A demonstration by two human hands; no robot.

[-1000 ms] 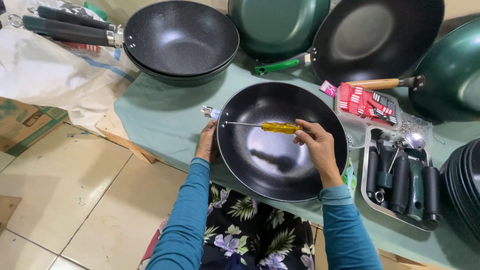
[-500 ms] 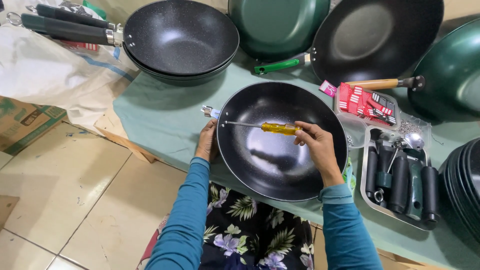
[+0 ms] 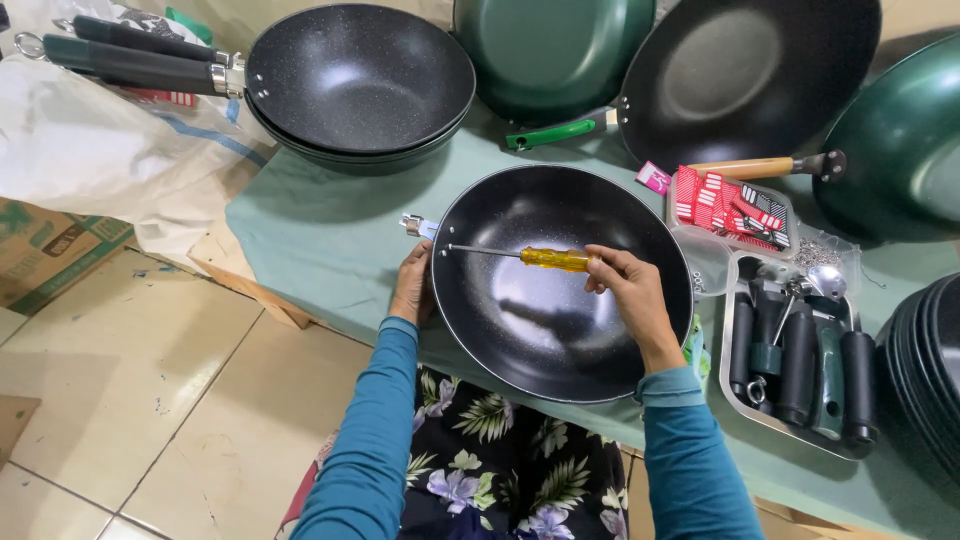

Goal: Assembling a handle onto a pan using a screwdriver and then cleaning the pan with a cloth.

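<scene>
A black wok (image 3: 560, 290) lies on the green-covered table (image 3: 310, 230) right in front of the person, with a small metal bracket (image 3: 415, 225) at its left rim. The right hand (image 3: 625, 290) is closed around the yellow-handled screwdriver (image 3: 520, 256), its tip at the inner wall beside the bracket, while the left hand (image 3: 412, 285) clasps the wok's outer rim there. Driving the screw well probably calls for keeping the blade square and the wok braced; a tray of dark handles (image 3: 800, 360) sits to the right.
</scene>
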